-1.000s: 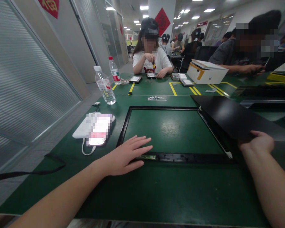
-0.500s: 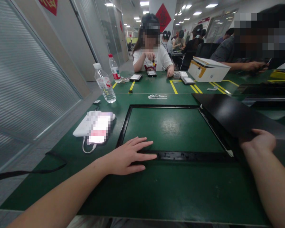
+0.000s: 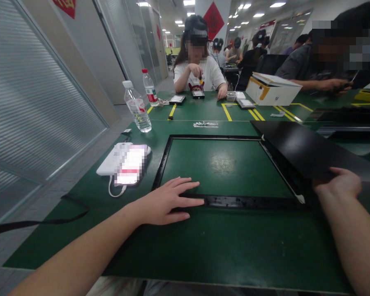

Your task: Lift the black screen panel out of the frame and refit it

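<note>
A thin black rectangular frame (image 3: 240, 202) lies flat on the green table. My left hand (image 3: 169, 202) rests over its near left corner, fingers spread and holding nothing. On the right, my right hand (image 3: 339, 185) grips the near edge of a flat black panel (image 3: 302, 144), thumb on top and the other fingers hidden underneath. The panel is tilted, and its left side lies close along the frame's right side. Whether panel and frame touch is hard to tell. A pale strip end (image 3: 300, 198) shows at the frame's near right corner.
A phone (image 3: 131, 164) lies on a white device (image 3: 106, 164) at left, a white cable beside it. Two water bottles (image 3: 138, 111) stand behind. Silvery scraps (image 3: 205, 124) lie beyond the frame. Opposite, a person (image 3: 200, 70) works near small drives; a white box (image 3: 273, 91) stands right of them.
The view has shifted very slightly. Both hands, the frame and the panel keep practically the same positions.
</note>
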`<action>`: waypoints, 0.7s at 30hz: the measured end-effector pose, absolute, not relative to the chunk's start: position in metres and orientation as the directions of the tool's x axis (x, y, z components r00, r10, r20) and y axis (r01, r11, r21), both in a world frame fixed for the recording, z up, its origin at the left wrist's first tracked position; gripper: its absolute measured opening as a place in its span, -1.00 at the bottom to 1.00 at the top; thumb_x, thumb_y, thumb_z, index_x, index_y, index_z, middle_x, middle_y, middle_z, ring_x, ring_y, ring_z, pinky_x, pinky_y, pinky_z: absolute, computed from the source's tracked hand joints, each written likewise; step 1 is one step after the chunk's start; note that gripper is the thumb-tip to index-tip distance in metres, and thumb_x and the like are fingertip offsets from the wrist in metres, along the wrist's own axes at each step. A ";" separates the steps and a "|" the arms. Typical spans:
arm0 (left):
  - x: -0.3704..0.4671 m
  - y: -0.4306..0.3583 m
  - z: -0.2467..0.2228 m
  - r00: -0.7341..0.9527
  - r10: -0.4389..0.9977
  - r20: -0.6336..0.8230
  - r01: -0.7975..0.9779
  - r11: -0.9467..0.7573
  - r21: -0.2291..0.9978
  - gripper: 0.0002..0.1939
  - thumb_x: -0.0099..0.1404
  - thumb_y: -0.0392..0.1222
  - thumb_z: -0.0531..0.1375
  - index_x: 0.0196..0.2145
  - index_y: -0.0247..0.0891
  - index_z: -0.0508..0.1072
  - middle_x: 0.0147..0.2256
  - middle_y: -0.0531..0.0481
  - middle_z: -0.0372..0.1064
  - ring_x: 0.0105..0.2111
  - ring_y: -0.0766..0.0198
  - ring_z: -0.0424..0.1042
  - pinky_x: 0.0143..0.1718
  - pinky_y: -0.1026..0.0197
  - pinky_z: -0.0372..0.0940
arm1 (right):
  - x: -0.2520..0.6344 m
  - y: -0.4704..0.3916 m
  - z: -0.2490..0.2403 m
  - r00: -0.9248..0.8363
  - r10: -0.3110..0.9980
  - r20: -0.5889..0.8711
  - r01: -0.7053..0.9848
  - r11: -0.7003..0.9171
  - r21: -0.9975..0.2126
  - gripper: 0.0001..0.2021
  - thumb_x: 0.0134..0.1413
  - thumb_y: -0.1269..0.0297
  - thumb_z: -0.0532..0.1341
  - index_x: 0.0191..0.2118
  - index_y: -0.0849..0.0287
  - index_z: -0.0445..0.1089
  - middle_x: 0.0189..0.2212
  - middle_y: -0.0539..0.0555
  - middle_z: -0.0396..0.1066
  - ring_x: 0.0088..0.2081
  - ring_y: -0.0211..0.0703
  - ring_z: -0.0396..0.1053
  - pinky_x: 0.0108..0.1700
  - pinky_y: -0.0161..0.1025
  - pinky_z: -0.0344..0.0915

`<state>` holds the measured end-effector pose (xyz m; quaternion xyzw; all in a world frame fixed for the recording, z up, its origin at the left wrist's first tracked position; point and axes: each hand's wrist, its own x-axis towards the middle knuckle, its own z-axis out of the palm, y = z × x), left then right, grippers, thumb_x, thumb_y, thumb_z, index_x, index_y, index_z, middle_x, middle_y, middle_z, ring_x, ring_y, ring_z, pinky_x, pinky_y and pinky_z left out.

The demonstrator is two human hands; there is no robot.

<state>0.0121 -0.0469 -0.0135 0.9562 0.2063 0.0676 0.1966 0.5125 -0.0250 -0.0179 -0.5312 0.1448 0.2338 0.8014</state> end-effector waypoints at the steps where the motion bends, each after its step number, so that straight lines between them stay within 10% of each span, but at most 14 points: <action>1: 0.012 -0.046 -0.014 0.907 0.417 0.054 0.362 -0.840 0.404 -0.40 0.49 -0.11 0.26 0.42 0.17 0.33 0.51 -0.13 0.08 0.48 -0.28 0.07 0.39 -0.42 0.12 | 0.512 -0.025 -0.018 0.850 0.227 -0.476 -0.527 0.325 -0.786 -0.73 -0.13 0.68 0.09 -0.34 0.17 0.30 -0.27 0.01 0.46 -0.27 -0.23 0.51 -0.43 -0.33 0.54; 21: 0.009 -0.045 -0.010 0.908 0.382 0.174 0.283 -0.864 0.416 -0.57 0.51 -0.19 0.21 0.28 -0.05 0.53 0.44 -0.27 0.20 0.39 -0.19 0.27 0.37 -0.34 0.20 | 0.503 -0.027 -0.012 0.862 0.230 -0.452 -0.503 0.286 -0.815 -0.78 -0.06 0.65 0.11 -0.36 0.16 0.26 -0.22 0.02 0.43 -0.29 -0.29 0.48 -0.47 -0.41 0.49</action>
